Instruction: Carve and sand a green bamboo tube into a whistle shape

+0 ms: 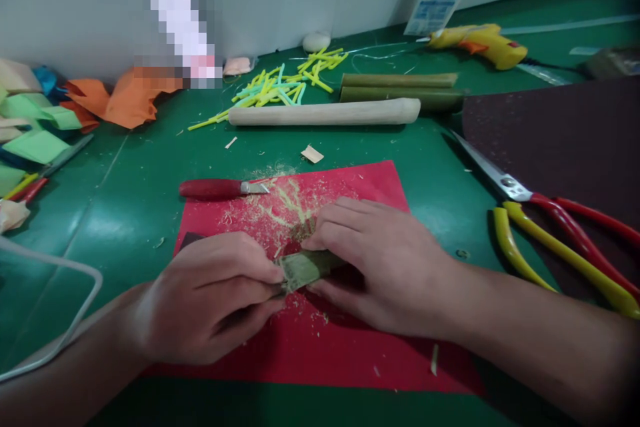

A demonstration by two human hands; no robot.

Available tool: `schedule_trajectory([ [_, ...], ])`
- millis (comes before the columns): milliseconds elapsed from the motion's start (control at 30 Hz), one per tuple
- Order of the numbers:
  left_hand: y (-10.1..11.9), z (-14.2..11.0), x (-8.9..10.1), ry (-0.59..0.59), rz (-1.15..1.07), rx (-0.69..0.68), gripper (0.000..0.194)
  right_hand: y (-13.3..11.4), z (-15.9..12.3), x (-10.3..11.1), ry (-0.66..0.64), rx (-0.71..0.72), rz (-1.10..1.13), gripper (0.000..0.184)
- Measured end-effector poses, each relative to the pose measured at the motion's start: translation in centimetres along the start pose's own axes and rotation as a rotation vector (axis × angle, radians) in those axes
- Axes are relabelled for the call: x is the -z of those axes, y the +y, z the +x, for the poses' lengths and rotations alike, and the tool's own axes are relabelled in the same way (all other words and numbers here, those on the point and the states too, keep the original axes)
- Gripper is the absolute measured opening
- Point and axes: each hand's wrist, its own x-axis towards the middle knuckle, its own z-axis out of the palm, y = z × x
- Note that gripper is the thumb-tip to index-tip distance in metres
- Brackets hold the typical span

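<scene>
1. Left of the red sheet [370,363], well apart: orange paper [130,100], thin-looking, crumpled.
2. Over sheet's left half: left hand [210,297], fingers curled, tips pinched together at the left end of the green bamboo piece [307,268]. Can't tell if something thin sits between. Best: light, short movements along the grain, tips off any sharp edge.
3. Across sheet's upper left edge: knife [215,189], rounded red handle, short metal blade. Safer moved clear of the wrists.
4. Over sheet's middle: said bamboo piece, between both hands; curved, hard-looking, end rough and dusty. Keep it above the sheet so pale, powdery shavings [285,200] land there.
5. Behind sheet: pale bamboo length [325,113], smooth, rodlike.
6. Over sheet's right half: right hand [395,260], fingers wrapped around the piece's right part. Should brace firmly, no twisting.
7. Right of sheet: scissors [510,183], pointed metal blades, glossy red handles; yellow handles [560,249] just beside, smooth, curved.
</scene>
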Motion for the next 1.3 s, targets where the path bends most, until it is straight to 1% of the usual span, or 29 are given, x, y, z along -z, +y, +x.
schedule_trajectory([
  [167,-0.3,-0.1,-0.1,0.004,-0.05,-0.036,0.004,0.0,0.0,0.0,0.007,-0.004,-0.028,0.018],
  [333,-0.4,-0.7,0.0,0.003,-0.011,-0.038,0.005,0.1,0.1,-0.1,0.007,0.005,-0.015,0.02],
  [433,-0.5,-0.4,-0.4,0.034,-0.036,-0.056,0.005,0.1,0.1,-0.2,0.008,0.002,-0.018,0.02],
  [567,-0.6,-0.3,-0.3,0.02,-0.07,-0.068,0.003,0.1,0.1,0.0,-0.001,-0.015,-0.026,0.02],
  [733,-0.9,-0.5,0.0,0.041,-0.015,-0.022,0.004,0.2,0.1,0.2,-0.012,-0.024,-0.019,0.019],
  [833,-1.1,-0.4,-0.4,0.052,-0.075,-0.028,0.006,0.3,0.2,0.3,-0.003,-0.026,-0.029,0.018],
  [967,-1.2,-0.7,-0.4,0.056,-0.101,0.019,0.01,0.2,0.2,0.3,-0.013,-0.013,-0.028,0.02],
  [1067,-1.2,-0.6,-0.5,0.059,-0.071,0.0,0.01,0.2,0.2,0.4,-0.02,-0.014,-0.036,0.02],
  [1200,-1.3,-0.2,-0.7,0.048,-0.144,-0.046,0.01,0.3,0.2,0.4,0.0,-0.018,-0.038,0.02],
  [1300,-1.3,-0.4,-0.6,0.06,-0.127,-0.003,0.012,0.3,0.2,0.3,0.009,-0.001,-0.038,0.021],
])
